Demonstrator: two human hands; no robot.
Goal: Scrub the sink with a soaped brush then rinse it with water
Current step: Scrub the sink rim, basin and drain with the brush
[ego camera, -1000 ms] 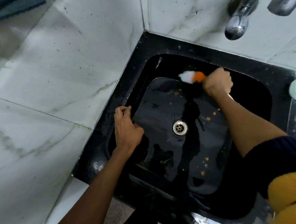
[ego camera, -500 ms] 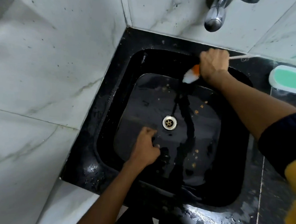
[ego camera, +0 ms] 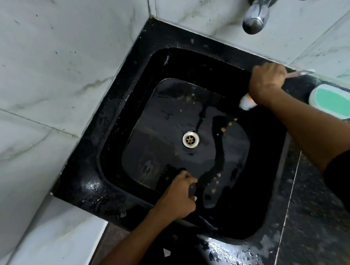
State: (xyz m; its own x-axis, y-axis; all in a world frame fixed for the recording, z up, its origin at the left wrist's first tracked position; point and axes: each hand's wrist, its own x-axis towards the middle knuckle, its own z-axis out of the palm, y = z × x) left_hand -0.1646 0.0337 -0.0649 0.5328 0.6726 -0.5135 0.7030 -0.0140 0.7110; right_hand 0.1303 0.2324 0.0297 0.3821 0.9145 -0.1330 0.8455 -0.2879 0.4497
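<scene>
Sink point(ego camera: 115, 155) first: the black basin sits in the corner of the white tiled walls, and both your hands are inside its rim. Nearest you, your left hand point(ego camera: 178, 196) reaches over the front edge with the fingers curled down against the wet front slope; you cannot tell whether it holds anything. Just to the right of that hand, small orange crumbs point(ego camera: 216, 181) lie in a glossy streak of water on the floor of the basin. Beyond the left hand, about midway between your two hands, is the metal drain point(ego camera: 190, 139). More crumbs are scattered past the drain, toward your right hand. Your right hand point(ego camera: 267, 83) is clenched around the brush point(ego camera: 247, 102) at the far right wall of the basin; white bristles show below the fist against that wall, and the pale handle sticks out behind it over the rim. Right of that hand, on the counter, sits a green soap dish point(ego camera: 333, 101). Beyond it, the chrome tap point(ego camera: 255, 16) hangs above the back rim.
</scene>
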